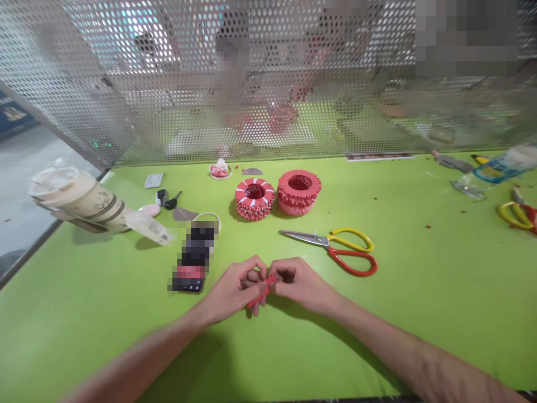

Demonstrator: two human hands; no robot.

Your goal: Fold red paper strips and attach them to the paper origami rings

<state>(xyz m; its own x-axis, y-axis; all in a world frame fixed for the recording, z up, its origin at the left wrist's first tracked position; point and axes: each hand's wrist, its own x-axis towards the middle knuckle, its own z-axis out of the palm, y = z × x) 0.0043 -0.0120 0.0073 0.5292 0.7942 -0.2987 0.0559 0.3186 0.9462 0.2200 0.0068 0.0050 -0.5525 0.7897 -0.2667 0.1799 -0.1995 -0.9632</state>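
A small red piece [259, 298] with a jagged edge is pinched between both hands above the green table [310, 358]. My left hand [240, 285] holds its lower left part between thumb and fingers. At its upper right end, the fingertips of my right hand [298, 282] press on it. Beyond the hands stand two stacks of toothed red rings: the left stack [255, 211] has white marks on top, the right stack [299, 207] is plain red. Scissors [319, 240] with one yellow and one red handle lie open to the right.
A phone [195, 254] lies left of the hands, near keys [166, 199] and a tipped cup [79, 198]. A small dish [220, 169] sits by the perforated metal screen [268, 117]. At the right are a plastic bottle [499, 168] and more scissors [517, 211].
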